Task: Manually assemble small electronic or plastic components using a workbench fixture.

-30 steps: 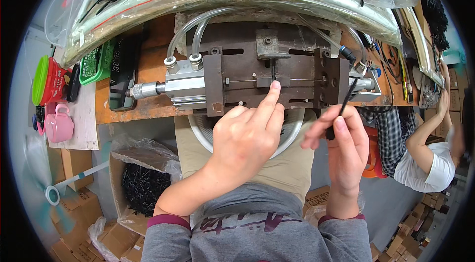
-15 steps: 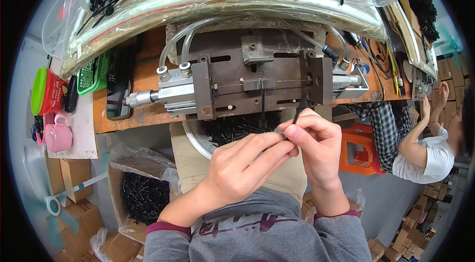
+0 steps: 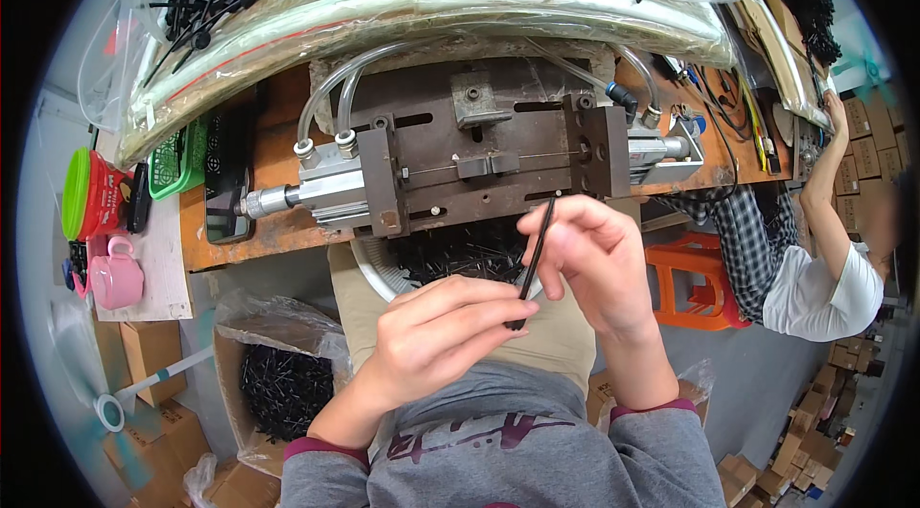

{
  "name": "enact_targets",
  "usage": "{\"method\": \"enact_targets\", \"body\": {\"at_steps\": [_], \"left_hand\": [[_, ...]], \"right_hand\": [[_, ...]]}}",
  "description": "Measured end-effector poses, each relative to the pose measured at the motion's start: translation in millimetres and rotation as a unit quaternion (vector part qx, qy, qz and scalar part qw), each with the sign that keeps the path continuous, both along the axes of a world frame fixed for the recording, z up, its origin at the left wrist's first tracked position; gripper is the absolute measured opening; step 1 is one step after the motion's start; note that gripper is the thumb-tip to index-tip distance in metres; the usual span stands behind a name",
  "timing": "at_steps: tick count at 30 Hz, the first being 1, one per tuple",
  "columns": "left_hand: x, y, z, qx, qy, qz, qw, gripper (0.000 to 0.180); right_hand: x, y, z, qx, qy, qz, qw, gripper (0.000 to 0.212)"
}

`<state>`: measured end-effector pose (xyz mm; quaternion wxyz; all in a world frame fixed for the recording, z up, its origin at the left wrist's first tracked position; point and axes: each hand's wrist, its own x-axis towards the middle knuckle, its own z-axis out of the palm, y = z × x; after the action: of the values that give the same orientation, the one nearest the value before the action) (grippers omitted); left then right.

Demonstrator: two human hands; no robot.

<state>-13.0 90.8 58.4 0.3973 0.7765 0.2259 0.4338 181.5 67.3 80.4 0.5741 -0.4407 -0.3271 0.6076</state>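
Observation:
My left hand (image 3: 431,334) is closed, its fingertips pinching a thin black plastic strip (image 3: 540,254) near its thicker lower end. The strip stands tilted, its top leaning right. Beside its upper part is my right hand (image 3: 599,264), fingers loosely curled and apart; the strip passes in front of the index finger, and I cannot tell how firmly they touch. Just beyond the hands is a brown metal fixture (image 3: 431,192), with a small grey block (image 3: 487,165) at its middle and no strip in it.
Silver cylinders (image 3: 331,192) with clear hoses flank the fixture. Below it lies a heap of black pieces (image 3: 450,254). More fill a carton (image 3: 287,393) at lower left. A pink cup (image 3: 117,278) stands left. A person (image 3: 824,288) sits at right by an orange stool (image 3: 685,283).
The strip that hung from the fixture's middle block is gone from there. My hands have moved apart, with the strip now showing between them. The other person's arm has reached forward.

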Motion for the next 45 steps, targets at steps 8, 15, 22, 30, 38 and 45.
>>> {"method": "enact_targets", "body": {"at_steps": [8,15,22,30,38,45], "left_hand": [[-10,-1,4,0.01,-0.022,-0.061,0.998,0.03],[-13,-3,15,0.062,0.017,-0.02,0.998,0.034],[-10,-6,9,0.1,0.02,-0.004,0.995,0.036],[-10,-7,9,0.098,0.017,-0.006,0.995,0.034],[-14,-7,9,0.07,0.004,-0.018,0.997,0.032],[-15,-6,7,0.056,0.003,-0.018,0.998,0.033]], "right_hand": [[-1,5,1,0.071,-0.068,-0.082,0.992,0.016],[-7,1,0,0.06,-0.027,-0.047,0.997,0.022],[-14,-2,-5,0.077,0.018,-0.046,0.996,0.022],[-22,-2,-3,0.069,-0.023,-0.057,0.996,0.025],[-25,-5,-6,0.099,-0.044,-0.061,0.992,0.024],[-27,-5,-7,0.104,-0.046,-0.057,0.992,0.023]]}}
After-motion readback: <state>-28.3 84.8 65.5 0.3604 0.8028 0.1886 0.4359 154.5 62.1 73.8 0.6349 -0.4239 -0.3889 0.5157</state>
